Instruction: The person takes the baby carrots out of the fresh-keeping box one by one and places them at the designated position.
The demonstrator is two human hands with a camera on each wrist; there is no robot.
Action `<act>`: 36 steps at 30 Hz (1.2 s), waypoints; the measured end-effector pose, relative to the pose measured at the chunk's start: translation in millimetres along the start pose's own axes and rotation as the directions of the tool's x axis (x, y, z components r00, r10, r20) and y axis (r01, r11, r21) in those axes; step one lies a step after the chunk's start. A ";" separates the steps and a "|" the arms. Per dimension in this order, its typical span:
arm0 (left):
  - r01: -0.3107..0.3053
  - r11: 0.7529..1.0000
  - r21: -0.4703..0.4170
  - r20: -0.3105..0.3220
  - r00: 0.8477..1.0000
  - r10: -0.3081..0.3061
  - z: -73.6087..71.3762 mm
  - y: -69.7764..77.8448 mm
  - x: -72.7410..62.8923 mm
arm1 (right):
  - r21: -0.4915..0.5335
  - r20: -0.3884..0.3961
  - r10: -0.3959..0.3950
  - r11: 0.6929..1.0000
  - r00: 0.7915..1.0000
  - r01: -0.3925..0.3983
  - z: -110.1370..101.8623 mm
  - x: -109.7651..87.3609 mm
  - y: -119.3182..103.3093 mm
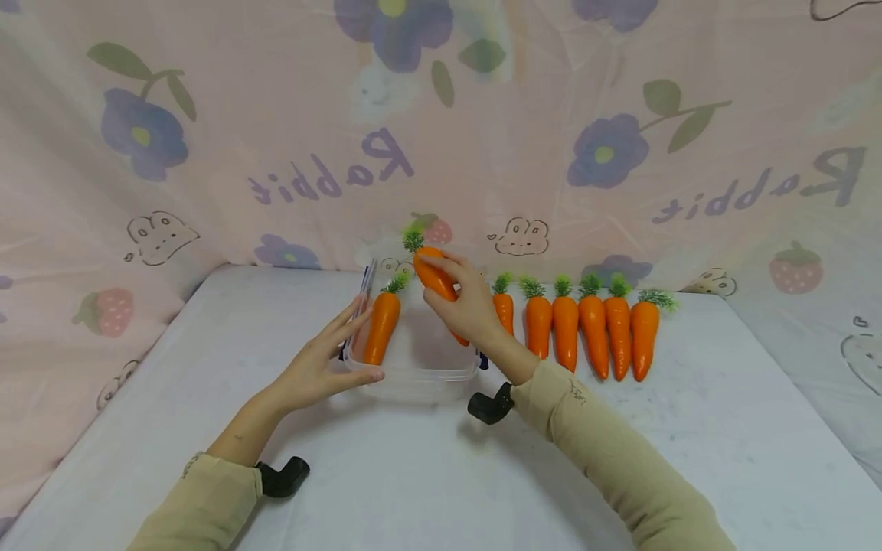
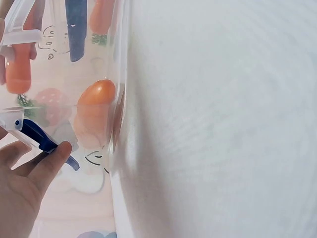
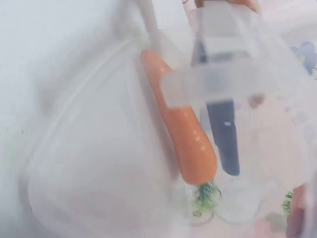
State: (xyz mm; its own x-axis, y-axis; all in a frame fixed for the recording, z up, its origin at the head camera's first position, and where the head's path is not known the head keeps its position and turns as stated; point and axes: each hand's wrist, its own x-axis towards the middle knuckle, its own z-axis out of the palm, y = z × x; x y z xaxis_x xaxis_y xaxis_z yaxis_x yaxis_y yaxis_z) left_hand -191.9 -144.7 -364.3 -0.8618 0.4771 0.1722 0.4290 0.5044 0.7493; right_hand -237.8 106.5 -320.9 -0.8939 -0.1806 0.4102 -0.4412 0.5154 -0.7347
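My right hand (image 1: 468,298) grips an orange carrot (image 1: 436,275) with a green leafy top, holding it tilted over the right part of a clear plastic container (image 1: 441,375). The carrot's pointed end dips inside the rim. Another carrot (image 1: 383,329) lies in the left part of the container, leafy top toward the back; the right wrist view shows this carrot (image 3: 188,139) through the clear wall. My left hand (image 1: 320,367) rests against the container's front left corner, fingers along the left side and thumb along the front. One fingertip touches a blue latch (image 2: 37,135) in the left wrist view.
Several more carrots (image 1: 594,337) lie in a row right of the container, leafy tops toward the back. The white table (image 1: 386,474) meets a printed cloth backdrop (image 1: 482,153) behind. Black devices (image 1: 491,405) are strapped at both wrists.
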 end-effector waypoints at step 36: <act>0.010 1.000 -0.002 0.002 1.000 -0.010 0.4 1.9 -1.8 | -0.084 -0.164 0.042 0.995 0.986 -0.057 -81.5 -33.0 47.8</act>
State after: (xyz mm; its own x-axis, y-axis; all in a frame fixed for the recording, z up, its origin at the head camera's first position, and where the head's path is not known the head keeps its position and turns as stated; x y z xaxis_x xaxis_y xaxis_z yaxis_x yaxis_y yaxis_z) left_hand -189.5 -144.3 -363.4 -0.8653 0.4738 0.1636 0.4202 0.5076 0.7522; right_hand -223.0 205.4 -325.5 -0.8868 -0.0192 0.4617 -0.3817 0.5936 -0.7085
